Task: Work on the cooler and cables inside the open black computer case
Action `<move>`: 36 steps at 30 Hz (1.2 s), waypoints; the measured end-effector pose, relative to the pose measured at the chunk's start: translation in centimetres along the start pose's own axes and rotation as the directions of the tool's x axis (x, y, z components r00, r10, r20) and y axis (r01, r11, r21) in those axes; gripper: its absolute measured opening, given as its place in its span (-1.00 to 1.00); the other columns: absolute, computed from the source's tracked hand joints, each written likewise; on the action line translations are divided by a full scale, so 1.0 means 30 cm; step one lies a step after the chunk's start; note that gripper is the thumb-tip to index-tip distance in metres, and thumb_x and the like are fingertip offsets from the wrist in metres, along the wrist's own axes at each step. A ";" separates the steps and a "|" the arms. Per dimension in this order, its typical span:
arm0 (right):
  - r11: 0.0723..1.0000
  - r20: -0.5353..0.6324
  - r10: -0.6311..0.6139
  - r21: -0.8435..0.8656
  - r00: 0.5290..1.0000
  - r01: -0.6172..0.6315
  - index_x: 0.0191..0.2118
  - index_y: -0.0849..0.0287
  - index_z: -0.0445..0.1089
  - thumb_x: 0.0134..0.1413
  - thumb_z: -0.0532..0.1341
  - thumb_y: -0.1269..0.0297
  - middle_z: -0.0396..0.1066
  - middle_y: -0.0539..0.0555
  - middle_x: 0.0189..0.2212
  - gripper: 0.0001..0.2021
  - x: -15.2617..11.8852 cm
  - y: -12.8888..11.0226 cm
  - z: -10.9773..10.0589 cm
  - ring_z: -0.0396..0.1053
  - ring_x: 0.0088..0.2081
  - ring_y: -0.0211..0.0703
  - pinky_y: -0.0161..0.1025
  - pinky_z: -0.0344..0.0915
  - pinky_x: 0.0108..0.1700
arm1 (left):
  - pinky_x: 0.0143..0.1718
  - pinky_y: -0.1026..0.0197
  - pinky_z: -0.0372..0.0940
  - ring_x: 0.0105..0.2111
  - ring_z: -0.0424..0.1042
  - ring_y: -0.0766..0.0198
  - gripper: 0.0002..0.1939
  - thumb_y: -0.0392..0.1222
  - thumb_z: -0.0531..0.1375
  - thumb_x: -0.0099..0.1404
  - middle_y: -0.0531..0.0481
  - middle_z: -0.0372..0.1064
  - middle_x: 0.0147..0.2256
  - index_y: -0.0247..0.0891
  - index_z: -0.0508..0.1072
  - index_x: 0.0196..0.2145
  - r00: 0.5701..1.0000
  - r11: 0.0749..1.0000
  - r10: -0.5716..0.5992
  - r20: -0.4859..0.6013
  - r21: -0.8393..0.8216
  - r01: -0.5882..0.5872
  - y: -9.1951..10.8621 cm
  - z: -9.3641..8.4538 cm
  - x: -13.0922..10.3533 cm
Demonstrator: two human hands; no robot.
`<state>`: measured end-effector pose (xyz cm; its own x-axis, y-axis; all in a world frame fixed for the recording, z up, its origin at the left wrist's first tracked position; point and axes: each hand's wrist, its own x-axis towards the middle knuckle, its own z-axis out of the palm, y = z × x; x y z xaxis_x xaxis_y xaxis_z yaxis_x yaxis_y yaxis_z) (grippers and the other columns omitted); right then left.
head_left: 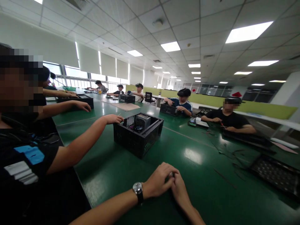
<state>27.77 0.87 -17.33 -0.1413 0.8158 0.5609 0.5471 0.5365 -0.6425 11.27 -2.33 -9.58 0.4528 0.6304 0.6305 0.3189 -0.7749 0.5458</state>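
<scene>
My left hand point(158, 179), with a wristwatch point(137, 188) on its wrist, meets my right hand point(179, 189) over the green table point(131, 178). Both hands are closed, fingers bent and pressed together. A small dark spot with a slight shine shows between the fingers, too small and hidden to name. Just beyond my hands stands an open black computer case point(138, 142) with a grey power supply point(142, 120) inside. A hand point(113, 119) of the person at my left rests on its near-left edge.
A perforated black panel point(278, 173) lies at the right, with loose cables point(234, 156) beside it. Across the table, one person handles another black case point(168, 109); another holds a red-handled tool point(222, 123). Further along lies a brown sheet point(126, 106).
</scene>
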 end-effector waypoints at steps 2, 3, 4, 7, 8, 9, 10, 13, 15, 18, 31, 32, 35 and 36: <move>0.999 0.030 0.043 0.015 0.999 -0.043 0.04 0.20 0.39 0.29 0.03 0.09 0.51 0.24 -0.05 -0.61 -0.064 0.025 -0.070 0.50 -0.02 0.03 -0.07 0.44 0.04 | 0.15 0.08 0.22 0.04 0.32 0.16 -0.68 -0.28 0.13 0.37 -0.08 0.41 0.02 -0.21 0.37 0.08 0.998 0.998 -0.042 0.056 0.042 0.040 -0.055 0.044 0.032; 0.998 0.057 0.063 0.026 0.996 -0.064 0.08 0.21 0.37 0.28 0.05 0.08 0.51 0.25 -0.02 -0.60 -0.088 0.037 -0.094 0.50 0.00 0.03 -0.08 0.44 0.05 | 0.16 0.08 0.21 0.05 0.31 0.16 -0.65 -0.25 0.15 0.37 -0.09 0.39 0.05 -0.20 0.36 0.10 0.995 0.996 -0.057 0.079 0.067 0.052 -0.071 0.075 0.048; 0.996 0.083 0.080 0.039 0.993 -0.084 0.10 0.22 0.36 0.27 0.07 0.08 0.50 0.27 0.01 -0.58 -0.108 0.049 -0.112 0.50 0.02 0.04 -0.10 0.43 0.06 | 0.17 0.08 0.20 0.07 0.30 0.15 -0.63 -0.22 0.17 0.37 -0.09 0.37 0.07 -0.20 0.34 0.12 0.993 0.994 -0.067 0.100 0.091 0.058 -0.082 0.106 0.062; 0.993 0.122 0.106 0.037 0.987 -0.112 0.07 0.26 0.39 0.26 0.09 0.11 0.50 0.32 0.02 -0.59 -0.142 0.091 -0.128 0.49 0.04 0.07 -0.11 0.44 0.07 | 0.14 0.11 0.21 0.08 0.31 0.16 -0.63 -0.22 0.10 0.41 -0.08 0.36 0.08 -0.17 0.33 0.15 0.978 0.991 -0.032 0.208 0.135 0.004 -0.102 0.186 0.088; 0.995 0.121 0.095 0.020 0.988 -0.099 0.05 0.26 0.41 0.25 0.09 0.12 0.51 0.34 0.00 -0.61 -0.147 0.105 -0.125 0.50 0.04 0.08 -0.10 0.44 0.06 | 0.13 0.12 0.22 0.06 0.33 0.17 -0.65 -0.23 0.05 0.44 -0.07 0.39 0.05 -0.17 0.34 0.14 0.968 0.990 -0.005 0.251 0.141 -0.031 -0.108 0.201 0.089; 0.997 0.125 0.073 0.000 0.990 -0.073 0.01 0.26 0.43 0.25 0.08 0.14 0.52 0.33 -0.03 -0.63 -0.149 0.118 -0.119 0.51 0.01 0.10 -0.08 0.45 0.05 | 0.11 0.13 0.22 0.03 0.35 0.18 -0.67 -0.23 0.00 0.46 -0.07 0.41 0.02 -0.17 0.35 0.13 0.956 0.987 0.027 0.292 0.142 -0.072 -0.114 0.210 0.087; 0.999 0.135 0.038 -0.022 0.990 -0.036 -0.03 0.24 0.47 0.24 0.08 0.17 0.55 0.32 -0.07 -0.65 -0.150 0.129 -0.113 0.53 -0.02 0.10 -0.06 0.46 0.03 | 0.09 0.14 0.22 0.01 0.37 0.18 -0.67 -0.22 -0.03 0.48 -0.06 0.43 -0.01 -0.17 0.36 0.11 0.944 0.984 0.061 0.324 0.140 -0.112 -0.119 0.212 0.082; 0.995 0.185 -0.069 -0.059 0.980 0.081 -0.17 0.20 0.52 0.21 0.08 0.24 0.59 0.28 -0.18 -0.71 -0.149 0.134 -0.104 0.57 -0.12 0.10 -0.04 0.48 -0.02 | 0.05 0.16 0.23 -0.03 0.40 0.20 -0.67 -0.12 -0.07 0.52 -0.08 0.44 -0.04 -0.19 0.39 0.05 0.926 0.975 0.125 0.358 0.129 -0.181 -0.126 0.202 0.062; 0.993 0.210 -0.090 -0.055 0.974 0.103 -0.18 0.21 0.53 0.23 0.07 0.27 0.59 0.27 -0.19 -0.71 -0.148 0.118 -0.110 0.57 -0.13 0.07 -0.07 0.49 -0.04 | 0.04 0.18 0.24 -0.02 0.40 0.20 -0.65 -0.08 -0.10 0.53 -0.08 0.44 -0.02 -0.20 0.40 0.04 0.925 0.974 0.133 0.355 0.125 -0.188 -0.124 0.192 0.053; 0.993 0.199 -0.080 -0.069 0.977 0.095 -0.17 0.23 0.53 0.29 0.04 0.28 0.57 0.28 -0.19 -0.69 -0.150 0.091 -0.120 0.56 -0.14 0.03 -0.11 0.49 -0.06 | 0.04 0.17 0.23 -0.02 0.40 0.21 -0.61 -0.05 -0.14 0.55 -0.09 0.43 -0.02 -0.20 0.39 0.06 0.924 0.974 0.122 0.362 0.133 -0.181 -0.115 0.185 0.052; 0.837 0.111 -0.137 -0.519 0.984 0.175 -0.19 0.14 0.36 0.12 0.02 0.45 0.40 0.14 -0.28 -0.78 -0.168 -0.003 -0.107 0.43 -0.29 -0.02 -0.11 0.37 -0.25 | 0.09 0.11 0.20 0.00 0.35 0.18 -0.72 -0.16 0.03 0.47 -0.09 0.44 -0.03 -0.23 0.40 0.05 0.980 0.942 0.103 0.171 0.299 -0.151 -0.143 0.114 0.097; 0.844 0.118 -0.124 -0.510 0.985 0.167 -0.23 0.11 0.32 0.11 0.02 0.46 0.36 0.09 -0.33 -0.81 -0.170 -0.026 -0.120 0.40 -0.33 -0.06 -0.14 0.35 -0.28 | 0.14 0.08 0.18 0.05 0.33 0.17 -0.71 -0.16 0.04 0.47 -0.10 0.42 0.00 -0.23 0.39 0.07 0.989 0.929 0.093 0.113 0.347 -0.127 -0.155 0.087 0.131; 0.870 0.138 -0.117 -0.463 0.983 0.169 -0.27 0.08 0.24 0.08 0.04 0.47 0.28 0.04 -0.35 -0.85 -0.188 -0.072 -0.155 0.35 -0.37 -0.11 -0.19 0.30 -0.32 | 0.28 -0.01 0.04 0.25 0.15 0.08 -0.65 -0.14 0.06 0.46 -0.14 0.30 0.17 -0.21 0.37 0.14 0.996 0.853 0.073 -0.049 0.521 -0.037 -0.193 -0.018 0.276; 0.880 0.140 -0.118 -0.445 0.983 0.169 -0.26 0.08 0.24 0.06 0.06 0.47 0.27 0.04 -0.35 -0.85 -0.200 -0.077 -0.165 0.35 -0.38 -0.11 -0.19 0.30 -0.32 | 0.31 -0.04 0.00 0.30 0.07 0.05 -0.62 -0.11 0.07 0.47 -0.16 0.24 0.22 -0.20 0.34 0.19 0.996 0.814 0.051 -0.071 0.581 -0.001 -0.204 -0.054 0.332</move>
<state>31.44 -6.35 -16.63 -0.3193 0.7686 0.5543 0.8241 0.5140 -0.2380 12.49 8.78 -5.75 0.4087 0.5915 0.6950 0.7427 -0.6581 0.1233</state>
